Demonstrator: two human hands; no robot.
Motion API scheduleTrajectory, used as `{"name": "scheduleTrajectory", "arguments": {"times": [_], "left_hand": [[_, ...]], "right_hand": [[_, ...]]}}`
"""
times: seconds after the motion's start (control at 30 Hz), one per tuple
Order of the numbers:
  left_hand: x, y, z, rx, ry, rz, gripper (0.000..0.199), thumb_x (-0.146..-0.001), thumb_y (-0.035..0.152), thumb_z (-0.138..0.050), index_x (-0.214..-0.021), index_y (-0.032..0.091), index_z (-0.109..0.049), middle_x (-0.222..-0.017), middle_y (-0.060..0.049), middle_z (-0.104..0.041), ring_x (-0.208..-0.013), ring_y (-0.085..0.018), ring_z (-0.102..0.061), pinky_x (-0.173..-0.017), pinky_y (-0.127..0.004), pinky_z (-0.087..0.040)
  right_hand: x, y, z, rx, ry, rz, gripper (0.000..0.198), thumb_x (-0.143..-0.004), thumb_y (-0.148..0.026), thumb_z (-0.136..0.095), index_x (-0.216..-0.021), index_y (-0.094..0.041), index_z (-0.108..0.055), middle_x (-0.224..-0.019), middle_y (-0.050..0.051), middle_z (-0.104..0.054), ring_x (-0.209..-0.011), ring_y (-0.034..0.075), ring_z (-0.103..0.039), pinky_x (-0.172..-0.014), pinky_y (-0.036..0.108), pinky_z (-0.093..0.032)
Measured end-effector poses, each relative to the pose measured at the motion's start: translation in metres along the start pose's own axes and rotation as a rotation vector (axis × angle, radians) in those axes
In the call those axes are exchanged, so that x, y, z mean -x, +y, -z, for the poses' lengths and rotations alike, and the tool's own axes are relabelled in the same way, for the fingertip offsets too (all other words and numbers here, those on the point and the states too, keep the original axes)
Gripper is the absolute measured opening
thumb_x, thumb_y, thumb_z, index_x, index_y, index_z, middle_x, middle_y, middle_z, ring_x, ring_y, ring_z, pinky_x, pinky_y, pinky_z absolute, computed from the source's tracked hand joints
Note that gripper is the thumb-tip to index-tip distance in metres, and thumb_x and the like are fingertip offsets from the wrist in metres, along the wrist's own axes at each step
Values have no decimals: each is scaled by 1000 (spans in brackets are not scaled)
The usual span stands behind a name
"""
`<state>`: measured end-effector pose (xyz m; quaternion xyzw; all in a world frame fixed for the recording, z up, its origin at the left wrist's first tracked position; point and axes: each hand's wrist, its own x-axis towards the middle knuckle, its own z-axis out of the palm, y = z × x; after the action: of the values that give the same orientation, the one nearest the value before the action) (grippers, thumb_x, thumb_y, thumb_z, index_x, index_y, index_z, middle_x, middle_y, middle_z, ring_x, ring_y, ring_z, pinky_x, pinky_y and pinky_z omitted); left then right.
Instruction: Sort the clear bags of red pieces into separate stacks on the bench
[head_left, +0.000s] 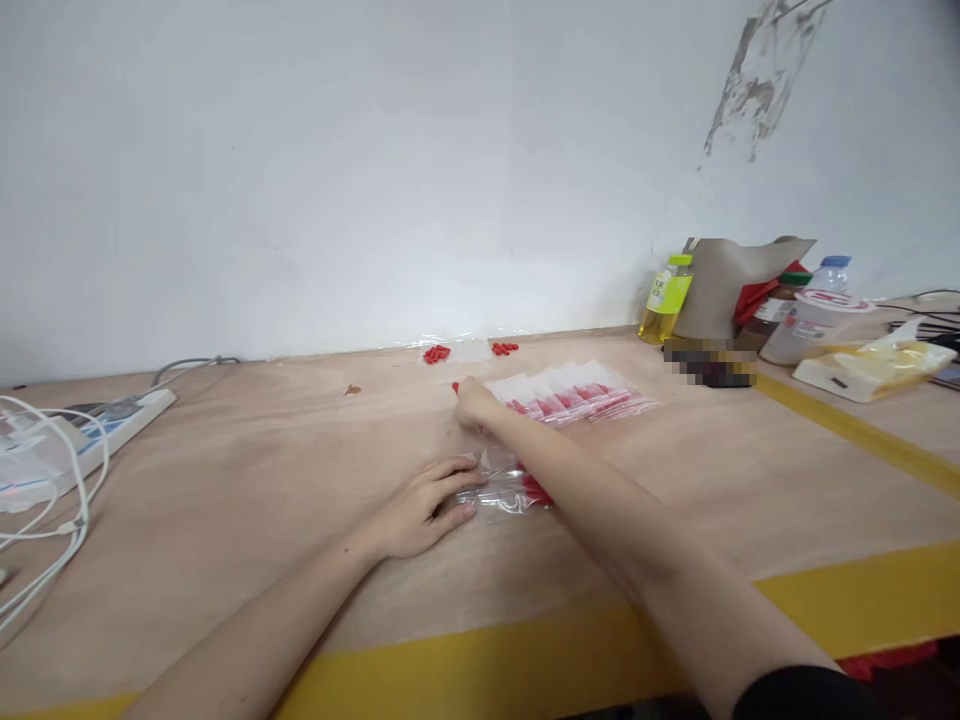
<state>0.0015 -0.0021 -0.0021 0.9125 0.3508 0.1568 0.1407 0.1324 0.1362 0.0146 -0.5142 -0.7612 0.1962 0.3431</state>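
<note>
My left hand (431,505) lies palm down with its fingers apart, the fingertips resting on the edge of a clear plastic bag (504,492). Red pieces (535,489) show inside that bag, partly covered by my right forearm. Farther off, my right hand (474,402) is closed, fingers bent down towards the tabletop. A small red piece (455,387) peeks out at its fingertips; its kind is too small to make out. Right beside this hand, an overlapping row of clear bags with red contents (562,398) is fanned out, partly behind the wrist.
Near the wall lie two small heaps of red pieces (436,354) (505,348) on clear plastic. A power strip (127,430) with white cables stands at left. At right are a yellow-capped bottle (666,300), a lidded tub (810,325) and a yellow-white packet (874,362).
</note>
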Motion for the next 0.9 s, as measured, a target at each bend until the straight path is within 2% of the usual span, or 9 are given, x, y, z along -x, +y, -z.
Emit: {"name": "scheduleTrajectory", "arguments": {"times": [0.07,0.13,0.2,0.27,0.37,0.53,0.73,0.8,0.9], "left_hand": [[0,0,0,-8,-5,7,37,-89,38,-38,-125,28,-43,-130,-4,-39,-120,-20,-37,-101,-37,-32],[0,-1,0,-14,-11,11,38,-89,38,-38,-126,29,-41,-131,-3,-38,-120,-21,-37,-101,-37,-32],[0,-1,1,-20,-17,17,39,-89,39,-37,-127,29,-40,-132,-3,-38,-120,-21,-37,-100,-37,-32],[-1,-1,1,-27,-21,26,39,-89,40,-37,-127,29,-40,-132,-3,-38,-120,-21,-37,-100,-37,-32],[-1,-1,1,-36,-20,33,40,-90,40,-36,-128,29,-39,-132,-4,-38,-120,-21,-37,-100,-38,-32],[-1,-1,1,-36,-24,40,40,-89,39,-37,-128,29,-39,-133,-3,-37,-121,-21,-36,-101,-38,-32],[-1,-1,1,-35,-19,37,40,-90,39,-36,-128,29,-39,-132,-3,-38,-121,-21,-36,-101,-37,-32],[-1,-1,1,-31,-17,37,40,-90,39,-37,-128,28,-39,-132,-3,-38,-121,-21,-36,-101,-37,-32],[-1,-1,1,-28,-15,37,41,-89,39,-37,-129,28,-38,-132,-3,-38,-121,-21,-36,-101,-36,-32]], "right_hand": [[6,4,18,0,27,-36,32,-67,-8,-50,-98,-5,-45,-80,13,-58,-71,20,-56,-63,32,-45],[20,15,43,-32,79,-14,39,-71,-13,-46,-109,-11,-38,-83,7,-57,-70,16,-56,-63,29,-46],[42,33,70,-239,185,11,45,-73,-19,-44,-116,-18,-31,-81,1,-54,-57,11,-54,-53,26,-47],[68,54,92,-406,315,-46,49,-75,-28,-45,-119,-23,-26,-80,-2,-50,-46,8,-51,-42,23,-45],[103,83,111,-520,444,-130,51,-73,-39,-51,-116,-22,-28,-67,-7,-46,-43,8,-49,-38,22,-44],[123,103,107,-613,473,-181,55,-68,-44,-59,-110,-22,-31,-63,-8,-46,-47,8,-51,-43,21,-48],[120,95,90,-703,412,-221,50,-68,-41,-61,-106,-23,-33,-63,-7,-47,-48,10,-54,-44,24,-51],[123,90,89,-788,360,-268,41,-71,-36,-59,-103,-24,-36,-64,-7,-49,-50,11,-57,-47,24,-52],[129,85,90,-948,207,-416,18,-78,-27,-51,-93,-22,-42,-65,-3,-55,-58,12,-61,-57,27,-54]]}}
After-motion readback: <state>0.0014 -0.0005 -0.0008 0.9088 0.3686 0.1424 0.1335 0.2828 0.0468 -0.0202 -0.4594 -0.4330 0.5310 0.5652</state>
